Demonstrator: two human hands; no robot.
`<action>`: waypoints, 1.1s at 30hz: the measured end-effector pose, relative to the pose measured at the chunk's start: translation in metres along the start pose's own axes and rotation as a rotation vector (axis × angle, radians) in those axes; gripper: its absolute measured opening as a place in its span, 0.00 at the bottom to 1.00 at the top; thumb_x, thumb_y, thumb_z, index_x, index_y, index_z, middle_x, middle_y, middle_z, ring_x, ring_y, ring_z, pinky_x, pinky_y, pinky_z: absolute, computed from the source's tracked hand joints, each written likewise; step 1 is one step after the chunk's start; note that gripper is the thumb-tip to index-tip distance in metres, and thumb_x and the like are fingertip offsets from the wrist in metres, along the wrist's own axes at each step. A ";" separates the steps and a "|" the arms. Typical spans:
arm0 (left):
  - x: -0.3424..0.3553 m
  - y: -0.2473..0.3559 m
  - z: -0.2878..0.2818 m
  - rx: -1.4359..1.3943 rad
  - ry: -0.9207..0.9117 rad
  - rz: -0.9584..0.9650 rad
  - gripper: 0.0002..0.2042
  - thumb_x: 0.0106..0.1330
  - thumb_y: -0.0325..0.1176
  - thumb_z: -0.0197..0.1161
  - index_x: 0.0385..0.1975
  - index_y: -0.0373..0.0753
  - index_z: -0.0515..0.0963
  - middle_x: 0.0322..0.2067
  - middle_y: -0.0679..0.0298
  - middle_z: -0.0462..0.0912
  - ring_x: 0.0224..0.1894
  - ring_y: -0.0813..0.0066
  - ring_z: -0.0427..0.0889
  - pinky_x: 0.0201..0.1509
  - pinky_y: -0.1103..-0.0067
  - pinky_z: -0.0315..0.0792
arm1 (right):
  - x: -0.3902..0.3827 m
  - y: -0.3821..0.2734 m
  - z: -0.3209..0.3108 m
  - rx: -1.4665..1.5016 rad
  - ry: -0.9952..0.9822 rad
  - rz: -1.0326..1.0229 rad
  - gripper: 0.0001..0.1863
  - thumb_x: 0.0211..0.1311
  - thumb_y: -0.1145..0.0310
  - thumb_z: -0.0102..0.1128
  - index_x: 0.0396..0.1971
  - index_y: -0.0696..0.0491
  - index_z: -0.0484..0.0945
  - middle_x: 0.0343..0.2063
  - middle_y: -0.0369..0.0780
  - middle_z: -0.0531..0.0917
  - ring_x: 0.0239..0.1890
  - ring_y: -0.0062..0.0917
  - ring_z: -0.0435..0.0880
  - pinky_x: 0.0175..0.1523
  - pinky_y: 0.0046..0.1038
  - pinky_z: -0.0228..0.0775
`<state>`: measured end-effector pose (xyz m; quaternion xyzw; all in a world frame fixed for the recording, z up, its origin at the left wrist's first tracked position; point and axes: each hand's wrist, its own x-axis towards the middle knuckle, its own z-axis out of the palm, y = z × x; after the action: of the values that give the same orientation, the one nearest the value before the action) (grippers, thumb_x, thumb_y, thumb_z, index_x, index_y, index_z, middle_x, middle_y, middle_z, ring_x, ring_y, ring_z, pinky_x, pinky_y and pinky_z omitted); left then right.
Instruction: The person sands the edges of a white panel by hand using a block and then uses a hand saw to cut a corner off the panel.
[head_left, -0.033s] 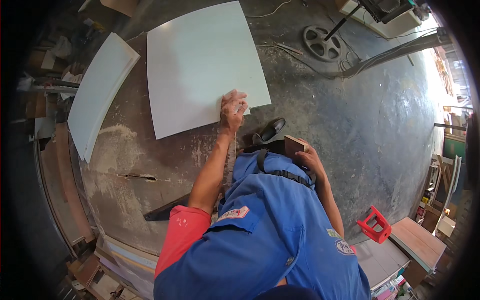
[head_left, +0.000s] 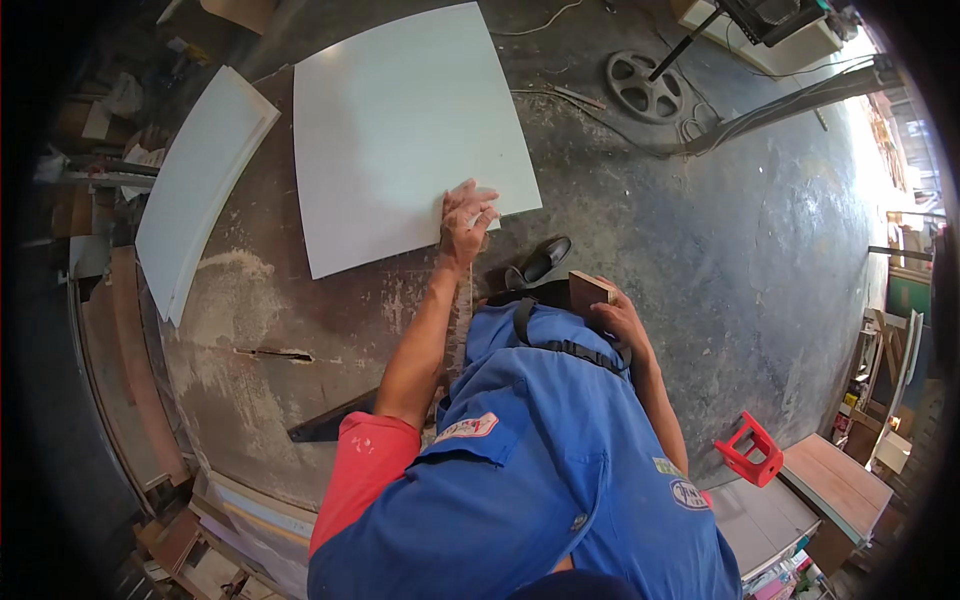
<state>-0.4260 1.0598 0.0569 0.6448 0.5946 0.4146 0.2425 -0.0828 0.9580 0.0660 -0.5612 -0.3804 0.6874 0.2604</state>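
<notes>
A large white panel (head_left: 400,130) lies on the worn worktable (head_left: 350,340) ahead of me. At the panel's near right edge, my left hand (head_left: 464,222) bends its fingers round something small and pale. Most of that pale thing is hidden by the fingers, and a corner of it shows beside the panel edge. My right hand (head_left: 622,318) is closed on a small brown wooden block (head_left: 590,291), held close to my waist and apart from the panel. The underside of the block is out of sight.
Narrow white boards (head_left: 200,190) lie stacked on the left. A black shoe (head_left: 546,260) shows on the floor below. Farther off stand a spoked wheel-shaped base (head_left: 645,87) and a dark beam (head_left: 780,115). A red plastic frame (head_left: 748,450) sits at right beside a wooden board (head_left: 838,485).
The fingers of my left hand have shifted very slightly at the panel's edge. My right hand and the wooden block have stayed in place.
</notes>
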 end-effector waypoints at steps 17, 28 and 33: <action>-0.012 0.034 -0.006 0.063 -0.037 0.087 0.09 0.59 0.27 0.62 0.38 0.38 0.86 0.41 0.56 0.87 0.46 0.58 0.86 0.56 0.67 0.76 | 0.008 -0.014 -0.003 0.009 -0.002 -0.031 0.37 0.53 0.77 0.56 0.67 0.61 0.62 0.54 0.43 0.78 0.55 0.27 0.77 0.61 0.27 0.68; 0.091 -0.034 0.029 0.725 0.063 0.147 0.30 0.64 0.44 0.56 0.66 0.40 0.68 0.72 0.52 0.59 0.74 0.43 0.51 0.75 0.48 0.46 | 0.018 0.000 -0.005 0.017 -0.066 -0.125 0.31 0.51 0.77 0.55 0.60 0.58 0.72 0.48 0.38 0.81 0.49 0.23 0.79 0.55 0.26 0.71; 0.043 0.029 0.078 0.500 -0.410 0.334 0.32 0.63 0.46 0.59 0.69 0.46 0.65 0.74 0.54 0.54 0.76 0.45 0.47 0.77 0.50 0.39 | 0.023 -0.003 -0.014 0.035 -0.080 -0.104 0.34 0.53 0.71 0.65 0.62 0.58 0.69 0.49 0.38 0.81 0.49 0.24 0.80 0.52 0.28 0.74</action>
<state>-0.3472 1.1106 0.0488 0.8422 0.5029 0.1524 0.1205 -0.0744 0.9809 0.0543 -0.5078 -0.4071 0.7015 0.2903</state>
